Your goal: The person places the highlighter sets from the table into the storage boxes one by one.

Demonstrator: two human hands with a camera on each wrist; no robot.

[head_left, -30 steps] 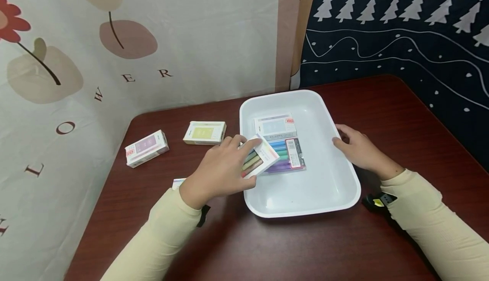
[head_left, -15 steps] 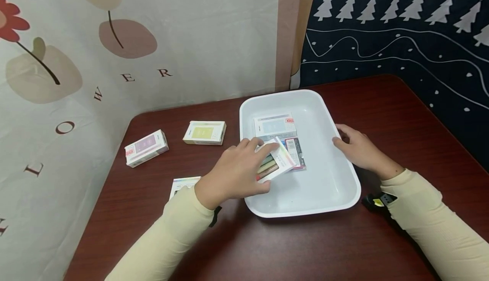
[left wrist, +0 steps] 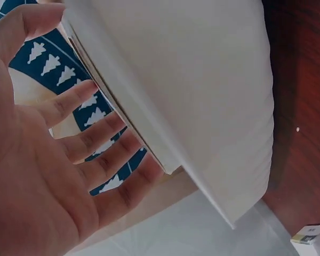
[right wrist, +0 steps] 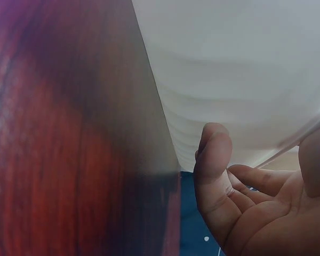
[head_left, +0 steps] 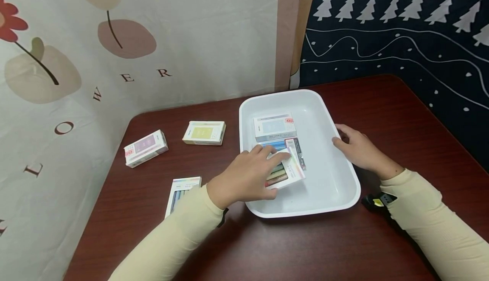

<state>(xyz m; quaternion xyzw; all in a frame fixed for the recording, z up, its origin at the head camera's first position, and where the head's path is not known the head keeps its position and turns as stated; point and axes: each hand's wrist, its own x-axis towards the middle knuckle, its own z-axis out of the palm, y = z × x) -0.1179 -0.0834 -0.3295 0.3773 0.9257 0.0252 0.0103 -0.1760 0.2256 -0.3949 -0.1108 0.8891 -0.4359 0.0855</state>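
Note:
My left hand (head_left: 248,177) is over the left half of the white plastic tray (head_left: 324,183). It holds a white crayon box (head_left: 293,171), tilted, whose window shows green, brown and red sticks. The left wrist view has the fingers along the box's edge (left wrist: 117,109), with the tray's wall beyond. Beneath the crayon box lies a clear pack of coloured pens (head_left: 299,151), partly covered. Behind that pack, a white box with a pale blue panel (head_left: 274,127) rests in the tray. My right hand (head_left: 357,149) grips the tray's right rim, thumb at the edge and fingers below.
On the dark red table (head_left: 305,247), left of the tray, lie a box with a yellow panel (head_left: 204,133) and a box with a purple panel (head_left: 146,148). Another windowed crayon box (head_left: 185,184) is partly behind my left sleeve. Printed cloths hang behind the table.
My left hand has moved right and slightly toward me with the crayon box, further over the tray. The windowed box by my sleeve shows more now. My right hand and the tray stay put.

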